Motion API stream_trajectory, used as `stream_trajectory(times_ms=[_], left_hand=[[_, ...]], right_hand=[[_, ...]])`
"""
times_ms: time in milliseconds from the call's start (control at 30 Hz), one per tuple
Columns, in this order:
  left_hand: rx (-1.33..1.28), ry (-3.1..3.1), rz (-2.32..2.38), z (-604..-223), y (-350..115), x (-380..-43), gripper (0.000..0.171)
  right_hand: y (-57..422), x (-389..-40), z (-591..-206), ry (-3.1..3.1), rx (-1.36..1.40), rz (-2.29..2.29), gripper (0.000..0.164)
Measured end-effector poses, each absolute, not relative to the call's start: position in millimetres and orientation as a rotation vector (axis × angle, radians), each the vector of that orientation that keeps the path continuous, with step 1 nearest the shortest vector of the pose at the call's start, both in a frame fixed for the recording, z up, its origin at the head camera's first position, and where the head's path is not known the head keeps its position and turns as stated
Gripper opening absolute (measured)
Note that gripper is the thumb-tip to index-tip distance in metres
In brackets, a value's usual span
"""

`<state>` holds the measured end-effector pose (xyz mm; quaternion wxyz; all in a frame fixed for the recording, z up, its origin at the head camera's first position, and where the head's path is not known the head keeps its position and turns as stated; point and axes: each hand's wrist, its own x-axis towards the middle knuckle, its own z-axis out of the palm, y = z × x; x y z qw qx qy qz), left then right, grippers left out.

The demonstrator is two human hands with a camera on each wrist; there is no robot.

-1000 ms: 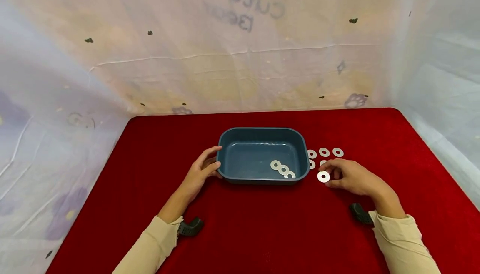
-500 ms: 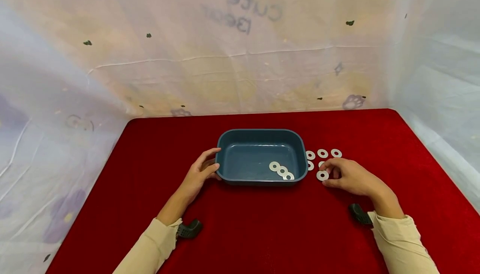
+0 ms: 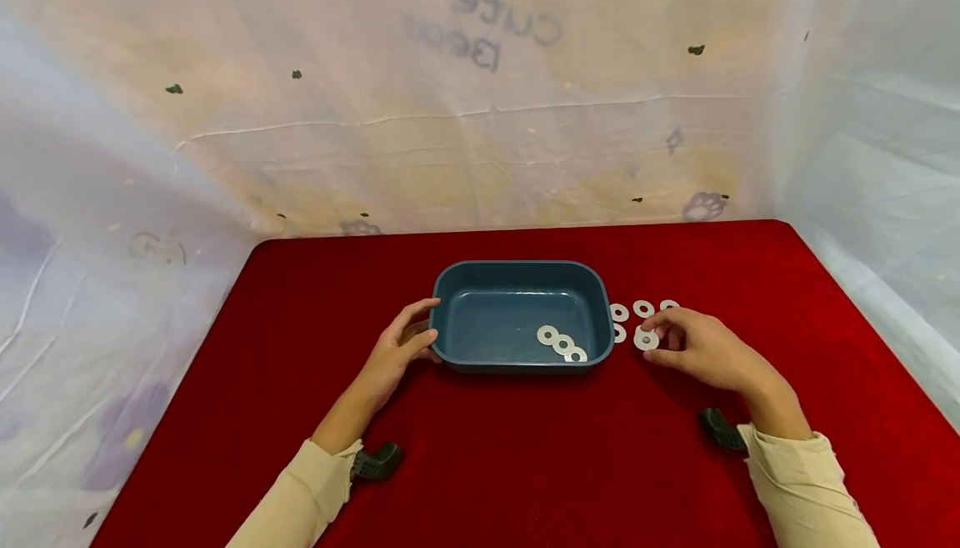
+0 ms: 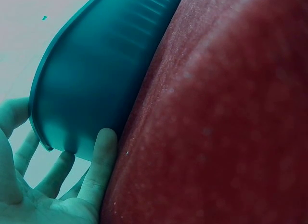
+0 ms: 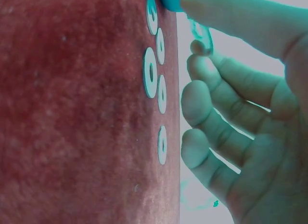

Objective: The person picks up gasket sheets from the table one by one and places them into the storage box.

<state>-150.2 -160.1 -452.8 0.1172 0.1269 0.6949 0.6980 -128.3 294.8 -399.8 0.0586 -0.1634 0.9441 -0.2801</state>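
Observation:
A dark blue-grey rectangular tray (image 3: 487,327) rests on the red table. My left hand (image 3: 397,348) touches its left end; in the left wrist view the spread fingers (image 4: 103,151) lie against the outer wall. Three flat metal washers, one of them the upper-left washer (image 3: 548,334), lie overlapping inside, near the front right corner. To the right of the tray, my right hand (image 3: 705,348) pinches a washer (image 3: 647,340) between thumb and fingertips. It overlaps another washer lying below it. In the right wrist view the held washer (image 5: 206,36) shows partly behind the thumb.
Several loose washers lie in two rows right of the tray, including a back-row washer (image 3: 643,309) and a front-row washer (image 3: 618,333). The red tabletop (image 3: 525,465) meets a printed fabric wall (image 3: 480,164) behind and fabric sides.
My right hand has moved slightly away from me with the pinched washer, which now overlaps a washer on the table. My left hand keeps its place at the tray.

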Motion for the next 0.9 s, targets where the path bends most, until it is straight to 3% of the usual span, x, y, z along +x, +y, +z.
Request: stream_trajectory(times_ms=[900], left_hand=[[0.380, 2.011, 2.069, -453.1, -159.5, -150.8, 0.051]], right_hand=[[292.9, -127.8, -390.6, 2.961, -0.435, -0.910, 0.029]])
